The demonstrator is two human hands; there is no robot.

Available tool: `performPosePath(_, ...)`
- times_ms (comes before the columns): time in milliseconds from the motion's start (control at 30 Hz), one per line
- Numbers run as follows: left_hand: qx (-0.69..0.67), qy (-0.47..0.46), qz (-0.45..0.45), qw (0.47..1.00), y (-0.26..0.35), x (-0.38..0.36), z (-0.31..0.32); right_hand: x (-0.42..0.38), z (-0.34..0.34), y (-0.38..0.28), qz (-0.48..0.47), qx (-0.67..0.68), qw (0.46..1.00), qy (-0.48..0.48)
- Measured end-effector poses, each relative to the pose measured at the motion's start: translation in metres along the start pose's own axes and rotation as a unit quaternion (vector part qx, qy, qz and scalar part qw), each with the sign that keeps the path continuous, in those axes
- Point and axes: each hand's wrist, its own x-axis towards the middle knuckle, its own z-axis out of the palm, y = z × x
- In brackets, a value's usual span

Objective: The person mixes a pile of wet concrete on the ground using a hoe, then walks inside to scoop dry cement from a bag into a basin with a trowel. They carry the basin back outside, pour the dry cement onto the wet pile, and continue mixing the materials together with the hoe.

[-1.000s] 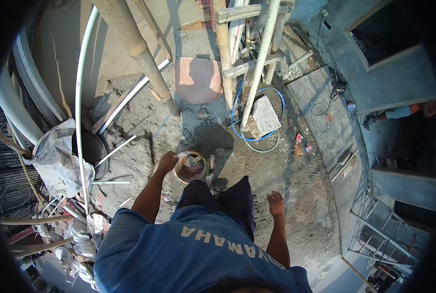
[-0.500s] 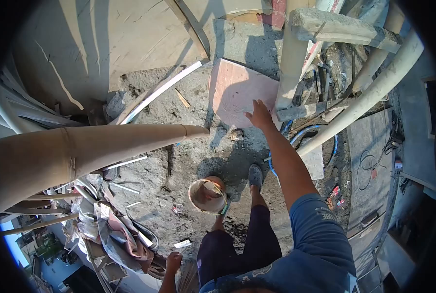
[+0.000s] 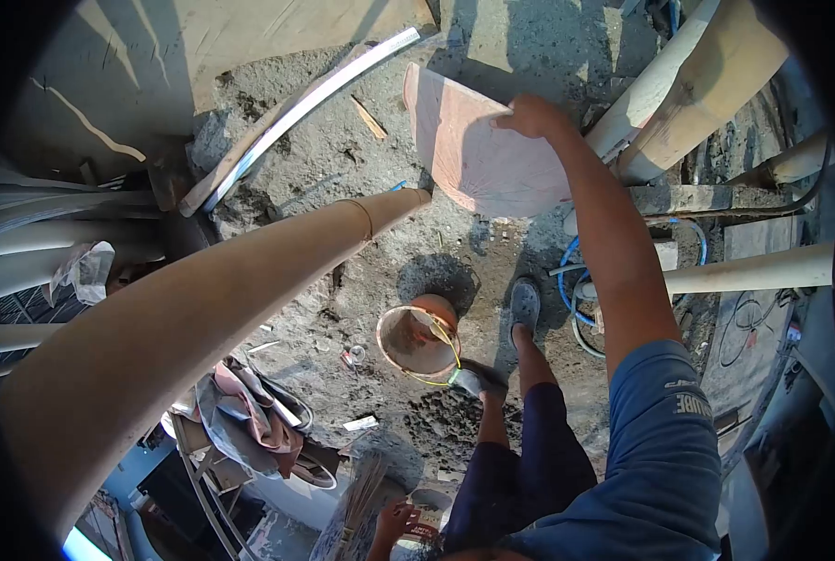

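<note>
My right hand is closed over the far edge of a flat, pinkish board, which has pale scratch-like marks fanning over its face. The board is tilted, its edge lifted in my fingers. At the bottom of the view my left hand hangs low, fingers loosely curled and apart, with nothing visible in it. A bundle of thin sticks like a broom is close beside it. Near my feet stands a bucket with a yellow handle and dried residue inside.
A thick bamboo-like pole crosses the left side. More poles and a pale pipe stand at the right, near a coiled blue hose. A curved white strip lies on rough ground; crumpled sheeting is heaped lower left.
My right hand has gone from reaching over the board to gripping its far edge, and the board is now tilted up. My view has shifted; my left hand still hangs low.
</note>
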Motion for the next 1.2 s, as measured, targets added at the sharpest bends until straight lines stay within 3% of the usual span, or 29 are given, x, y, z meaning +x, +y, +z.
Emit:
performPosePath(33,0.080,0.004,0.082,0.993,-0.017,0.019,-0.010,-0.013,0.014,-0.017,-0.012,0.047,0.999,-0.008)
performPosePath(67,0.082,-0.002,0.085,0.993,-0.021,0.026,-0.009,-0.030,0.028,-0.033,0.012,0.098,0.995,-0.005)
performPosePath(133,0.004,0.023,0.065,0.998,-0.014,0.037,-0.008,-0.079,0.056,-0.068,0.043,0.074,0.993,0.082)
performPosePath(200,0.057,0.034,0.144,0.987,-0.009,0.041,-0.001,-0.136,0.073,-0.092,0.085,0.135,0.982,0.103)
performPosePath(233,0.120,0.022,0.231,0.965,0.020,0.021,0.005,-0.163,0.084,-0.102,0.096,0.179,0.973,0.111)
performPosePath(333,0.207,0.050,0.290,0.933,0.044,0.020,0.025,-0.253,0.104,-0.133,0.139,0.240,0.952,0.125)
performPosePath(400,0.255,0.058,0.338,0.904,0.054,0.032,0.030,-0.298,0.117,-0.139,0.137,0.355,0.895,0.231)
performPosePath(433,0.290,0.087,0.377,0.876,0.045,0.040,0.029,-0.318,0.124,-0.142,0.135,0.351,0.898,0.230)
performPosePath(467,0.319,0.116,0.417,0.843,0.037,0.051,0.030,-0.335,0.129,-0.144,0.169,0.501,0.827,0.191)
performPosePath(500,0.307,0.117,0.416,0.848,0.027,0.059,0.029,-0.354,0.133,-0.149,0.197,0.635,0.734,0.139)
performPosePath(533,0.291,0.133,0.387,0.865,0.017,0.068,0.026,-0.374,0.133,-0.156,0.190,0.627,0.743,0.134)
performPosePath(600,0.254,0.153,0.354,0.887,-0.007,0.084,0.016,-0.411,0.127,-0.176,0.194,0.756,0.624,0.045)
performPosePath(633,0.239,0.190,0.347,0.887,-0.019,0.094,0.009,-0.425,0.126,-0.188,0.184,0.746,0.638,0.038)
performPosePath(700,0.204,0.244,0.318,0.893,-0.044,0.112,-0.010,-0.451,0.125,-0.214,0.251,0.773,0.582,-0.036)
performPosePath(733,0.184,0.262,0.300,0.899,-0.054,0.123,-0.022,-0.459,0.130,-0.223,0.244,0.762,0.598,-0.045)
performPosePath(800,0.128,0.314,0.331,0.881,-0.066,0.142,-0.044,-0.473,0.146,-0.238,0.247,0.778,0.543,-0.196)
performPosePath(867,0.101,0.310,0.408,0.853,-0.089,0.164,-0.067,-0.483,0.154,-0.273,0.249,0.754,0.553,-0.253)
performPosePath(900,0.151,0.306,0.440,0.830,-0.122,0.203,-0.076,-0.483,0.158,-0.293,0.252,0.740,0.547,-0.300)
performPosePath(933,-0.197,0.139,0.448,0.861,-0.155,0.227,-0.073,-0.481,0.163,-0.313,0.251,0.729,0.559,-0.306)
performPosePath(1000,-0.077,0.111,0.383,0.914,-0.262,0.310,-0.081,-0.472,0.173,-0.346,0.226,0.737,0.526,-0.360)
performPosePath(1033,-0.503,0.017,0.357,0.787,-0.194,0.233,-0.078,-0.459,0.195,-0.345,0.227,0.728,0.534,-0.365)
performPosePath(1067,-0.651,-0.011,0.241,0.720,-0.270,0.292,-0.072,-0.438,0.233,-0.334,0.166,0.791,0.387,-0.444)
performPosePath(1100,-0.305,0.116,0.427,0.843,-0.237,0.248,-0.092,-0.420,0.256,-0.331,0.105,0.827,0.222,-0.505)
performPosePath(1133,0.021,0.353,0.515,0.781,-0.192,0.193,-0.115,-0.405,0.255,-0.350,0.099,0.811,0.307,-0.489)
performPosePath(1200,-0.199,0.374,0.364,0.829,-0.166,0.161,-0.120,-0.368,0.265,-0.378,0.061,0.754,0.461,-0.464)
